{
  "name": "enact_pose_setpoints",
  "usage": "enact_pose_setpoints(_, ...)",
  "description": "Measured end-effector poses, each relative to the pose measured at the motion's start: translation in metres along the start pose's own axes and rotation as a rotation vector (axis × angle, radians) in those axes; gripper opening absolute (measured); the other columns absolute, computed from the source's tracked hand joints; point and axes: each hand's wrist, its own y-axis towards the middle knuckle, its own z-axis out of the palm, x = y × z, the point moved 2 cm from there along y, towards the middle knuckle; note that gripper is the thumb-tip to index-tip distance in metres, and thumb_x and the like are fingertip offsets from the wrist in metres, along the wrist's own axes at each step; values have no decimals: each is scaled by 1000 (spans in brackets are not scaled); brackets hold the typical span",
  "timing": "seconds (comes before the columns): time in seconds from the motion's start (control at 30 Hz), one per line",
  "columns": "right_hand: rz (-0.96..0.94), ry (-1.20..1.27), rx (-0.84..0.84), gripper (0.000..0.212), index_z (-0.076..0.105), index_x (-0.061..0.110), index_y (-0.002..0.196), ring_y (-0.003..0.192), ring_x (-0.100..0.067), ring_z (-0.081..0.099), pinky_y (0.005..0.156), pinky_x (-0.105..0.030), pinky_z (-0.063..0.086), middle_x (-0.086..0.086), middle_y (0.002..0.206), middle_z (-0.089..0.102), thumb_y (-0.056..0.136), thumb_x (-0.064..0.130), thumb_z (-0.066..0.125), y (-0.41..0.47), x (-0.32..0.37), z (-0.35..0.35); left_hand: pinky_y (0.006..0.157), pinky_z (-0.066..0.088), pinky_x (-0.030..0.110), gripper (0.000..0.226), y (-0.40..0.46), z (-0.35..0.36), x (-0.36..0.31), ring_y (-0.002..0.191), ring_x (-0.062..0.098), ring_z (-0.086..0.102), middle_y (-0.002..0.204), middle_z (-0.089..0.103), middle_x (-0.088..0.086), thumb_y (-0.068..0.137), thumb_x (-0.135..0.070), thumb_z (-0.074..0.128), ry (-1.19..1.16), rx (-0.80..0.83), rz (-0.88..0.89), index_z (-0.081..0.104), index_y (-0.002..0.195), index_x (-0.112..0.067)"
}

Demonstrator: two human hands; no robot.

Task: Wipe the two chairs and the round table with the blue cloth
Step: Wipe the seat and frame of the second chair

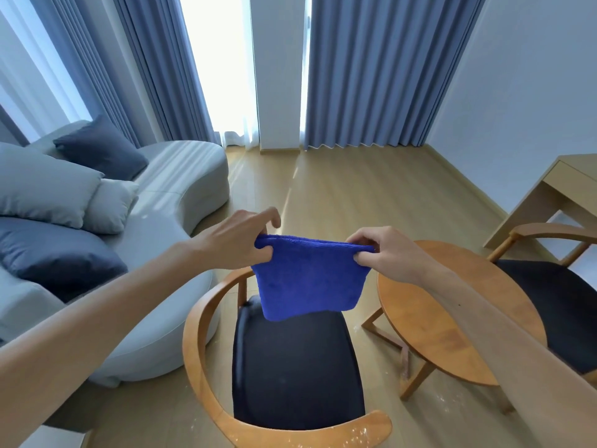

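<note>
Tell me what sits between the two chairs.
In the head view, the round table stands between the near chair and the far chair. The person's right forearm crosses over its top; nothing else shows there.

Blue cloth (310, 279) hanging folded above the near chair (290, 367).
Round wooden table (420, 321) stands just right of it; second dark-seated chair (562, 305) sits beyond the table.
</note>
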Motion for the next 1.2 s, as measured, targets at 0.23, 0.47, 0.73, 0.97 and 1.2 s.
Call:
enact_pose_setpoints(0.23,232,78,-219,11,60,7,84,69,-22,67,55,-24,49,-7,78,67,87,15,53,11,18,32,52,40,27,20,1,22,-30,59,21,57,77,62,9,86,-22,50,-103,-60,-399,52,78,-3)
enact_pose_setpoints(0.47,121,196,46,28,61,17,107,92,-14,63,82,-31,52,4,98,65,85,34,69,5,41,43,78,60,36,23,9,36,-54,69,29,72,75,72,19,89,-9,51,-985,35,-662,64,94,9)
enact_pose_setpoints(0.73,-12,189,-136,31,64,16,111,95,-15,62,88,-38,52,-1,105,66,82,5,68,5,20,34,80,55,36,31,9,33,-44,89,22,64,94,64,4,77,-13,71,-469,-53,-342,53,102,-13)
enact_pose_setpoints(0.97,-41,501,-127,42,59,19,120,98,-17,67,85,-29,56,-8,111,67,85,-4,67,-3,9,38,81,54,45,41,10,45,-31,88,22,61,92,66,1,62,-37,73,-521,-62,-166,60,99,-23)
enact_pose_setpoints(1.2,7,448,-110,47,54,26,121,104,-7,61,87,-20,50,7,114,65,83,3,71,-13,-19,82,82,55,47,35,9,73,-15,88,24,64,88,68,1,58,-34,78,-682,-69,-248,63,90,-31)
